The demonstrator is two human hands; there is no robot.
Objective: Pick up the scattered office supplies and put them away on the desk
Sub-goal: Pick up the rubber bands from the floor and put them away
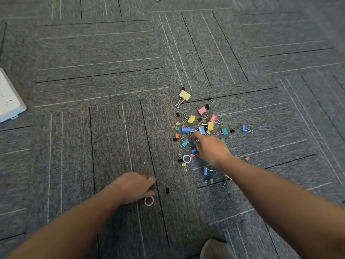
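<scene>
Several coloured binder clips (202,128) lie scattered on the grey carpet, right of centre: yellow, pink, blue, teal, orange and small black ones. My right hand (210,148) reaches into the pile, fingers pinched around a teal or blue clip, partly hidden by the hand. A white ring (186,158) lies just left of that wrist. My left hand (135,186) rests low on the carpet, fingers curled, touching a pink ring (149,200). A small black clip (168,190) lies just right of it. The desk is out of view.
A white power strip (9,100) lies at the left edge. The toe of a shoe (216,249) shows at the bottom. A large yellow clip (184,95) sits apart at the far end of the pile. A lone blue clip (244,128) lies to the right.
</scene>
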